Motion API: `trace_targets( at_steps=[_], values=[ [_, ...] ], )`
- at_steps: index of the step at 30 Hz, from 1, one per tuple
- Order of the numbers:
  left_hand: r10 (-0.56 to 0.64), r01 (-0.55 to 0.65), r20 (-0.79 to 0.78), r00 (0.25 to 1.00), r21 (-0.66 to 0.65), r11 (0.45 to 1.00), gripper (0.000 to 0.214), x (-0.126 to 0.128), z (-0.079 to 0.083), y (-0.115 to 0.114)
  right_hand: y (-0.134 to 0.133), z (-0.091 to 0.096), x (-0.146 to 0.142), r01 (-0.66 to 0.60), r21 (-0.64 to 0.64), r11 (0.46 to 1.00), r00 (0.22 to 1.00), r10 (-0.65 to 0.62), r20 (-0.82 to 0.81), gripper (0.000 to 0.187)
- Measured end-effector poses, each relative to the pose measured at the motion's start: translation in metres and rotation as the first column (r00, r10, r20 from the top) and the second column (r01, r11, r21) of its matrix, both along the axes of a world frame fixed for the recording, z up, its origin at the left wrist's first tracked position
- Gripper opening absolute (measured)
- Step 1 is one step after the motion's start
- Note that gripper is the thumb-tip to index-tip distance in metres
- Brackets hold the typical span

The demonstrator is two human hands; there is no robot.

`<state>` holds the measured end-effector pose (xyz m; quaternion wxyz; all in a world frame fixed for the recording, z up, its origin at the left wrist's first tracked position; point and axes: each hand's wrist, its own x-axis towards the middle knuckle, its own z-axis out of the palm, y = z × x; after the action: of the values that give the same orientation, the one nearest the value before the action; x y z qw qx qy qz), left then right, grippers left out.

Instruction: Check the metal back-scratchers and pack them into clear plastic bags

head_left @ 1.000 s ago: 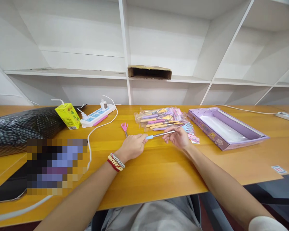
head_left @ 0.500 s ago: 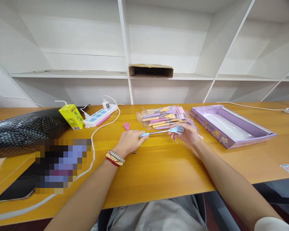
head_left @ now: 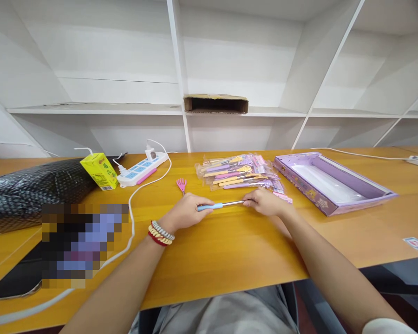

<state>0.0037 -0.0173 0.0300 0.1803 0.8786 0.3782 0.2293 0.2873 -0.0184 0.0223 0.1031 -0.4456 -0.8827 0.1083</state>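
Note:
My left hand [head_left: 185, 212] is closed on the blue handle of a small telescopic back scratcher [head_left: 218, 205], held just above the wooden table [head_left: 230, 250]. My right hand [head_left: 265, 202] is closed over the other end of its metal rod, and the claw head is hidden under the fingers. A pink scratcher [head_left: 181, 185] lies on the table just behind my left hand. A pile of bagged scratchers [head_left: 238, 171] with yellow and purple handles sits right behind my right hand.
An open purple box [head_left: 329, 183] lies at the right. A white power strip [head_left: 141, 167] with a trailing cable, a yellow drink carton [head_left: 99, 170] and a black padded bag [head_left: 31, 188] are at the left. White shelves rise behind, with a flat cardboard box [head_left: 216, 103].
My right hand has closed over the blue claw head, which showed half a second ago. The exposed metal rod between my hands looks shorter and sits lower, nearer the table.

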Motion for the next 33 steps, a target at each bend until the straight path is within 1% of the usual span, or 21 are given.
trace_targets(
  at_steps=[2, 4, 6, 8, 14, 17, 20, 22, 24, 27, 33],
  values=[
    [0.041, -0.036, 0.054, 0.998, -0.085, 0.996, 0.026, 0.0, -0.001, -0.001, -0.001, -0.001, 0.0, 0.014, 0.013, 1.0, 1.0, -0.014, 0.014, 0.03],
    [0.077, -0.066, 0.079, 0.994, -0.136, 0.989, 0.027, 0.0, -0.003, -0.001, -0.002, -0.003, -0.002, 0.029, 0.022, 0.999, 0.999, -0.03, 0.022, 0.035],
    [0.085, -0.072, 0.083, 0.993, -0.15, 0.986, 0.027, 0.0, -0.004, 0.0, -0.002, -0.005, -0.005, 0.046, 0.029, 0.998, 0.999, -0.047, 0.026, 0.038],
    [0.074, -0.064, 0.076, 0.994, -0.131, 0.989, 0.025, 0.001, -0.005, -0.001, -0.001, -0.008, -0.007, 0.056, 0.027, 0.998, 0.998, -0.056, 0.02, 0.038],
    [-0.022, 0.021, 0.029, 0.999, 0.01, 1.0, 0.018, 0.01, -0.006, -0.006, -0.003, -0.015, -0.021, 0.005, 0.027, 1.0, 1.0, -0.005, -0.019, 0.039],
    [-0.072, 0.068, 0.023, 0.997, 0.144, 0.987, 0.017, 0.014, -0.009, -0.01, -0.006, -0.017, -0.029, -0.014, 0.051, 0.999, 0.999, 0.015, -0.032, 0.039],
    [-0.108, 0.108, -0.019, 0.994, 0.323, 0.94, 0.016, 0.017, -0.014, -0.014, -0.008, -0.017, -0.033, -0.015, 0.081, 0.997, 0.999, 0.018, -0.039, 0.038],
    [-0.099, 0.123, -0.078, 0.992, 0.426, 0.896, 0.017, 0.018, -0.018, -0.016, -0.01, -0.017, -0.033, -0.01, 0.106, 0.994, 0.999, 0.015, -0.041, 0.038],
    [-0.073, 0.127, -0.127, 0.989, 0.49, 0.862, 0.019, 0.019, -0.02, -0.017, -0.01, -0.016, -0.033, -0.007, 0.128, 0.992, 0.999, 0.011, -0.036, 0.039],
    [-0.041, 0.122, -0.164, 0.986, 0.519, 0.846, 0.019, 0.019, -0.022, -0.016, -0.01, -0.015, -0.032, -0.012, 0.136, 0.991, 1.0, 0.014, -0.012, 0.042],
    [0.023, 0.082, -0.208, 0.978, 0.482, 0.873, 0.022, 0.024, -0.015, -0.016, -0.008, -0.012, -0.026, -0.039, 0.065, 0.997, 0.999, 0.039, -0.004, 0.046]
  ],
)
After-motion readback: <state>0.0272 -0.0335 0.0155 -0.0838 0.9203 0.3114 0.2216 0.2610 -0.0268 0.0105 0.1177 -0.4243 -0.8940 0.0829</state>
